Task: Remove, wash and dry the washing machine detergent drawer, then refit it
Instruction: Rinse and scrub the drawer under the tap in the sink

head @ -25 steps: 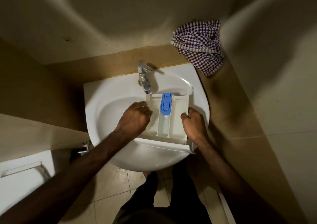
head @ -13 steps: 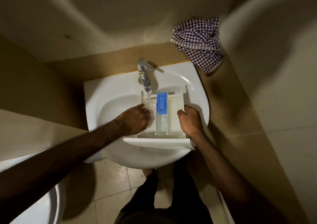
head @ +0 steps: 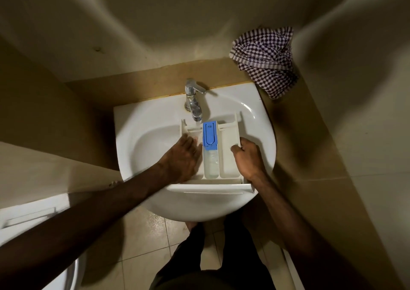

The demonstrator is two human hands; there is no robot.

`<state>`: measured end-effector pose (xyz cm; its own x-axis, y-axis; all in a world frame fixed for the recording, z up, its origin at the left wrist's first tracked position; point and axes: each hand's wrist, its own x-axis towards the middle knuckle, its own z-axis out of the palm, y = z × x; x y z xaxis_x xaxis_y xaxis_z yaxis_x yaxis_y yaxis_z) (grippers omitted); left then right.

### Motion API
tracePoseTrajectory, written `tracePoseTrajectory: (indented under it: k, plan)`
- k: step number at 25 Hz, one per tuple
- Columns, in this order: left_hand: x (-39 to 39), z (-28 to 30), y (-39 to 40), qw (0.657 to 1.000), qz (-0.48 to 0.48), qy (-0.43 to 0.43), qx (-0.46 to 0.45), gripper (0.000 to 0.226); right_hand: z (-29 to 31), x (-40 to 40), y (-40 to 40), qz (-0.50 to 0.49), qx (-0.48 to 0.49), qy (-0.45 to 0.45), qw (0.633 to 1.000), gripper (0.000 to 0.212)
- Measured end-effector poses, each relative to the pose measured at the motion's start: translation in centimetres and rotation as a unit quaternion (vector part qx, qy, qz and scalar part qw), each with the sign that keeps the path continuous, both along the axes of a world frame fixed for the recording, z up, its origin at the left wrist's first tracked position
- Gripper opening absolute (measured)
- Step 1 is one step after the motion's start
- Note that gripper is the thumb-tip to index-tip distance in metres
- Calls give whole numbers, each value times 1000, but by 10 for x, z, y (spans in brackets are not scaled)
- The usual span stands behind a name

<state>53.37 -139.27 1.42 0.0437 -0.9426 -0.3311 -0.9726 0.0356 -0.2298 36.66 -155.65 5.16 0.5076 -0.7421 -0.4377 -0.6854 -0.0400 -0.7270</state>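
While water runs from the tap (head: 195,109) into the rear left of the detergent drawer (head: 228,154), the fingers (head: 188,142) of the left hand (head: 180,161) lie spread and nearly flat inside the drawer's left compartment — palm down, pressed on its floor, closed on nothing. Fingertips sit just below the water stream; slight motion blur there.

Right hand (head: 248,158): fingers curled shut over the drawer's right side wall, thumb on the inner face — a firm grip on the wall near its middle.

Drawer position: lying across the white sink (head: 142,138), over the bowl, front panel toward the person and resting at the sink's near rim, rear end under the tap spout. Middle compartment carries a blue insert (head: 210,135) at its rear half; the clear part in front of it looks wet. Right compartment bare.

Surroundings: checked cloth (head: 265,61) crumpled on the ledge behind and to the right of the sink, apart from it. White fixture (head: 31,214) at the lower left, partly covered by the left forearm. Tiled floor below; dark trousers visible at the bottom edge.
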Motion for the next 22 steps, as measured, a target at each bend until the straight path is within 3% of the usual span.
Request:
tracePoseTrajectory:
  k: [2, 5, 8, 12, 15, 18, 22]
  plan:
    - [4, -3, 2, 998, -52, 9, -47, 51, -2, 2, -2, -4, 4, 1, 1000, 16]
    - [22, -1, 13, 990, -110, 31, -83, 65, -4, 6, -3, 19, -15, 15, 1000, 16]
    - [40, 3, 17, 982, -149, 106, -41, 61, -3, 6, -2, 41, -40, 30, 998, 18]
    - [38, 0, 16, 959, -178, 196, -101, 52, -3, 1, -14, 49, -60, 31, 997, 23]
    - [33, -2, 7, 977, -106, 125, -139, 51, -6, 4, -29, 73, -40, 22, 996, 24]
    - [31, -2, 4, 994, -14, 60, -94, 55, -11, 15, -43, 96, -5, 22, 995, 28]
    - [19, 1, -3, 993, -4, 107, -49, 63, -17, 28, -55, 129, 28, 25, 991, 21]
